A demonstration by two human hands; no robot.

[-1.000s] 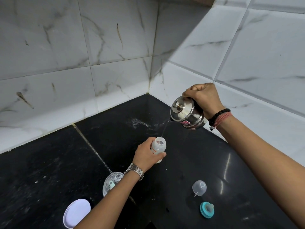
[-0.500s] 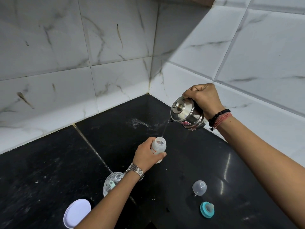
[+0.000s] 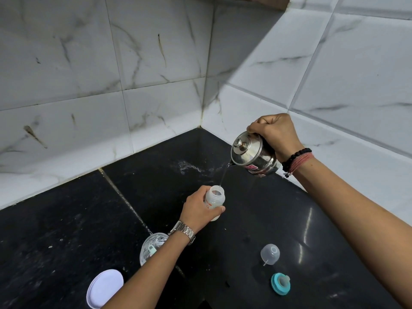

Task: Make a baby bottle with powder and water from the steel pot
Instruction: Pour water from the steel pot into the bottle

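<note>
My left hand (image 3: 197, 211) grips a small translucent baby bottle (image 3: 215, 198), standing open-mouthed on the black counter. My right hand (image 3: 276, 133) holds a lidded steel pot (image 3: 254, 156) tilted above and to the right of the bottle. A thin stream of water runs from the pot's spout down into the bottle's mouth. A clear powder container (image 3: 152, 247) with a pale green scoop inside stands below my left wrist, partly hidden by my forearm.
A white round lid (image 3: 104, 287) lies at the front left of the black counter (image 3: 66, 241). A clear bottle cap (image 3: 269, 253) and a teal ring with the nipple (image 3: 281, 283) lie at the front right. White marble-tiled walls meet in a corner behind.
</note>
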